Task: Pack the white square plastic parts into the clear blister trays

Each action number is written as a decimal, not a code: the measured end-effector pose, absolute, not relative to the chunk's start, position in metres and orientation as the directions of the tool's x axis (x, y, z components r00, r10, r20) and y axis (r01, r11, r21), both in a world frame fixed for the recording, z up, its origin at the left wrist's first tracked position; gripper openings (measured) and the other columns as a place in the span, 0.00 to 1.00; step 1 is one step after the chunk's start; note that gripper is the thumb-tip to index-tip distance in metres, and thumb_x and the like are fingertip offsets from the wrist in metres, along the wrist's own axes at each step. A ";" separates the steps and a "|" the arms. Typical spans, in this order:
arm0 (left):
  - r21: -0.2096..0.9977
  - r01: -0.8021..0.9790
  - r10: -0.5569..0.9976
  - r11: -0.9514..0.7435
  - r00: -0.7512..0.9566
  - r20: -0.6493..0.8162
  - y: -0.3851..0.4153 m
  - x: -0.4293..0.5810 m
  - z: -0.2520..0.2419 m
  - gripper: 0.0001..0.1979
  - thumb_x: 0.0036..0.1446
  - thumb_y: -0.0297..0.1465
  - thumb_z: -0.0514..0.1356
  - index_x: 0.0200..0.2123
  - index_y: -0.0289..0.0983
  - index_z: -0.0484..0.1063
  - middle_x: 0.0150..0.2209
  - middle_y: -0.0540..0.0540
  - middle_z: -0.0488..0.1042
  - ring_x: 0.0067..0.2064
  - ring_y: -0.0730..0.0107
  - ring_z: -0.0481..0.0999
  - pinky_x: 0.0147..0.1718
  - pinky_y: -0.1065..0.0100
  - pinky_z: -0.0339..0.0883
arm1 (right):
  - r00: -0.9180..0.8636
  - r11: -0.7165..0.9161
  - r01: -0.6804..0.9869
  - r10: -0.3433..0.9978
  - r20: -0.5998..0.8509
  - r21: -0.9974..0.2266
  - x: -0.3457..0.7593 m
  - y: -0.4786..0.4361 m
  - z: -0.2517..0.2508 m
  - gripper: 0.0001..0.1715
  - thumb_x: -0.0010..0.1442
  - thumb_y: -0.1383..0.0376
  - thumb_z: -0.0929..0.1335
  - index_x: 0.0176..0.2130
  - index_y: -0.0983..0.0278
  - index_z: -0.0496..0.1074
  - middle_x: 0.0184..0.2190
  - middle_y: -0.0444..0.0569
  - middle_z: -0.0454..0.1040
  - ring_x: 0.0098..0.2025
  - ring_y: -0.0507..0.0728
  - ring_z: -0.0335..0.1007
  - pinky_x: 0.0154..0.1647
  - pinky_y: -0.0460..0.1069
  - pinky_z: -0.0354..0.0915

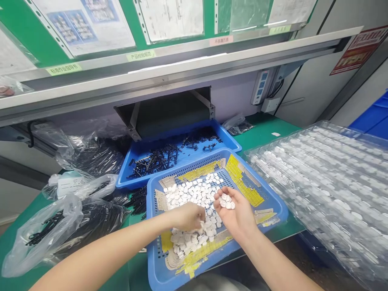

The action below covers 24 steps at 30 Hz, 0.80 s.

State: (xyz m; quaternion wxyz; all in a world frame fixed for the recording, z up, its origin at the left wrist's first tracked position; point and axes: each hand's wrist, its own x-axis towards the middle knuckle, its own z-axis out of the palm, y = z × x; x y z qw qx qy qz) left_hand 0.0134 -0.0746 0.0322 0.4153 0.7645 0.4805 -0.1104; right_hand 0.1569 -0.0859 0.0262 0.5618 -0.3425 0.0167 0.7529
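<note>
Inside a blue perforated basket (280, 206) lies a loose heap of small white plastic pieces (189, 194), flat with rounded corners. My left hand (188, 217) is down at the heap with its fingers curled together. White pieces show at its fingertips, but motion blur hides how many it grips. Palm up over the basket's right side, my right hand (238, 214) is cupped around several of the same white pieces, which rest against its curled fingers.
Behind the basket, a blue tray (235, 139) holds black plastic parts (165, 157) below a conveyor opening (172, 113). Plastic bags (87, 222) of black parts lie at left. Clear trays (327, 182) with white pieces are stacked at right. A shelf rail (182, 74) crosses above.
</note>
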 end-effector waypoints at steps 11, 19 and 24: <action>0.925 0.255 0.755 0.282 0.536 -0.378 -0.061 -0.014 0.058 0.07 0.44 0.29 0.59 0.29 0.35 0.63 0.23 0.53 0.64 0.24 0.77 0.66 0.24 0.72 0.63 | -0.154 -0.389 -0.649 0.909 -0.387 -0.654 0.150 -0.092 0.028 0.13 0.44 0.61 0.68 0.31 0.64 0.68 0.23 0.41 0.63 0.20 0.44 0.57 0.16 0.40 0.54; 0.917 0.103 0.738 0.386 0.562 -0.374 -0.067 -0.002 0.056 0.08 0.45 0.29 0.59 0.30 0.34 0.64 0.23 0.52 0.63 0.23 0.80 0.65 0.20 0.77 0.59 | -0.256 -0.332 -0.391 0.935 -0.245 -0.859 0.144 -0.092 0.024 0.14 0.46 0.57 0.66 0.29 0.66 0.64 0.13 0.37 0.56 0.15 0.43 0.48 0.14 0.40 0.47; 0.895 0.034 0.735 0.445 0.558 -0.386 -0.072 -0.003 0.054 0.12 0.44 0.31 0.61 0.34 0.35 0.65 0.22 0.53 0.62 0.22 0.81 0.64 0.21 0.77 0.61 | -0.198 -0.344 -0.568 0.939 -0.282 -0.748 0.148 -0.089 0.020 0.13 0.48 0.59 0.65 0.24 0.65 0.60 0.14 0.37 0.56 0.14 0.42 0.47 0.12 0.39 0.45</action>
